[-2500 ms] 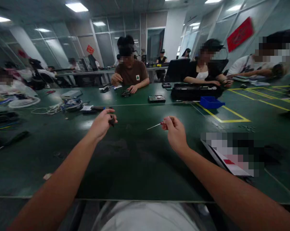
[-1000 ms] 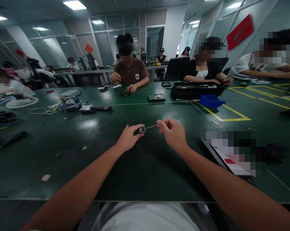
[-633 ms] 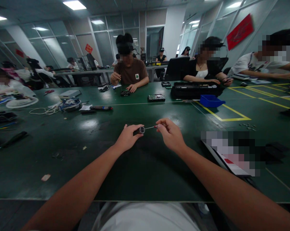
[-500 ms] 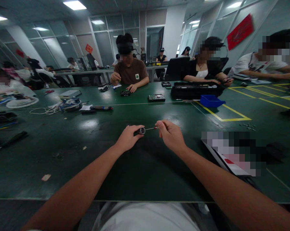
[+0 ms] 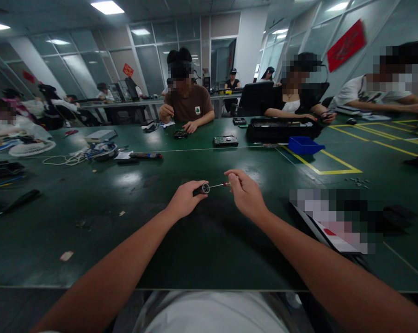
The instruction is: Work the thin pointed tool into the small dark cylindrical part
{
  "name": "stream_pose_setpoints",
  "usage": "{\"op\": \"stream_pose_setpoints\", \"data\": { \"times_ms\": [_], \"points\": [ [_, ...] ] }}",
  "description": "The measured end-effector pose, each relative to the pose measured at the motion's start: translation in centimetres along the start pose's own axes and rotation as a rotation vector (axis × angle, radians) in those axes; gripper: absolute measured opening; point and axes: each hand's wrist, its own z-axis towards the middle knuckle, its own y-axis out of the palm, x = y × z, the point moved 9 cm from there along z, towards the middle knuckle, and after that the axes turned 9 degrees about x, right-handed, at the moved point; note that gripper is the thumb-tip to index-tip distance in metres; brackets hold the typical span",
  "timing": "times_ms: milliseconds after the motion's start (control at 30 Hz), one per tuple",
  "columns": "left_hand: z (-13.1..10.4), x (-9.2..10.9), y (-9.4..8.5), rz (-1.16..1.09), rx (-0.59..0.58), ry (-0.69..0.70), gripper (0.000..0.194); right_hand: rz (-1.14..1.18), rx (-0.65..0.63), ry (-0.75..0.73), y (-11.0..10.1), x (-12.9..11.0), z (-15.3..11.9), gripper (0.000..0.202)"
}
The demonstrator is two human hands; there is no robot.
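Observation:
My left hand (image 5: 185,200) grips a short dark cylinder (image 5: 205,188) with a pale ring around its round end, which faces right. What kind of part it is I cannot make out. My right hand (image 5: 248,193) is closed on a small screwdriver (image 5: 225,184), whose handle shows a red bit by the thumb. The thin metal shaft points left and its tip meets the ringed end of the cylinder. Both hands are just above the green tabletop (image 5: 153,259), and my fingers cover most of the handle and part of the cylinder.
A bare hard drive (image 5: 225,140) lies beyond my hands. Right of it stand a long black casing (image 5: 281,130) and a blue bin (image 5: 304,145). Several small screws (image 5: 357,182) are scattered at right. An electric screwdriver (image 5: 145,156) and cables (image 5: 101,150) lie at left. Co-workers sit opposite.
My right fingers have shifted on the screwdriver handle, with the index finger now lifted and straighter. The left hand and the cylinder stay nearly in place.

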Motion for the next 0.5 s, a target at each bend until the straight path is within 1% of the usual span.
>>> {"op": "stream_pose_setpoints", "data": {
  "times_ms": [67,200,300,400,433,500],
  "points": [
    [0.0,0.0,0.0,0.002,-0.002,-0.005,0.043,0.052,0.008,0.016,0.0,0.2,-0.1,0.026],
    [0.1,-0.1,-0.3,0.011,0.015,-0.023,0.043,0.228,0.034,0.069,0.2,0.6,0.1,0.02],
    [0.1,0.4,-0.4,0.012,0.02,0.026,0.042,0.405,0.049,0.206,0.6,1.9,0.5,0.027],
    [0.1,0.8,-0.4,0.014,0.017,0.078,0.041,0.593,0.05,0.43,1.4,4.2,0.7,0.032],
    [0.1,0.8,-0.4,0.015,0.016,0.08,0.041,0.61,0.068,0.45,1.3,4.6,0.7,0.032],
    [0.1,0.8,-0.3,0.017,0.009,0.07,0.041,0.585,0.118,0.422,0.8,4.7,1.0,0.031]
  ]
}}
